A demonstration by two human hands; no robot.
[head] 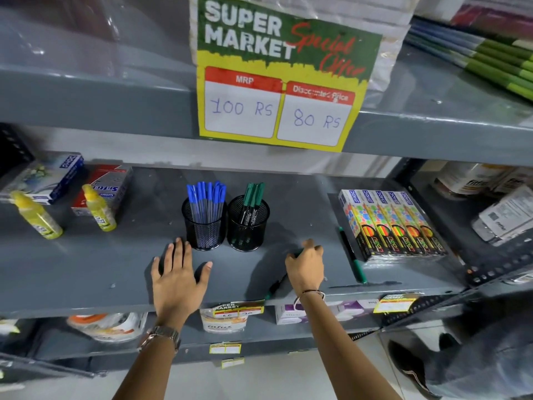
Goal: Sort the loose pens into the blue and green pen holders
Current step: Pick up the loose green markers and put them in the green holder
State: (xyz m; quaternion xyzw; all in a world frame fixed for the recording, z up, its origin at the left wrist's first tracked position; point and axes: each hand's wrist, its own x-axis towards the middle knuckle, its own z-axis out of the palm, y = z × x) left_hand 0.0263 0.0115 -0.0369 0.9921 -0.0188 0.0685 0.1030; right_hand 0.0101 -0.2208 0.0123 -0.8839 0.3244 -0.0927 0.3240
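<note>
- Setting: a grey metal shelf (86,272) carries two black mesh holders standing side by side and nearly touching. The holder with blue pens (204,223) stands on the left; the holder with green pens (248,223) stands on the right.
- Right hand (305,267): its fingers are curled down over a loose green pen (275,287) lying on the shelf near the front edge. The pen's lower end shows below the hand; whether the fingers have closed on it cannot be told.
- Left hand (178,272): it lies flat on the shelf just in front of the blue holder, fingers spread wide, holding nothing.
- A second loose green pen (353,255) lies just beside the row of neon pencil boxes (395,223), well apart from the right hand.
- Technique, as a judgement: the pen should be pinched near its middle, lifted clear of the shelf, turned upright and lowered into the green holder. The left hand is well placed to steady the holders against tipping.
- Remaining: the pen beside the boxes appears to be the last one loose.
</note>
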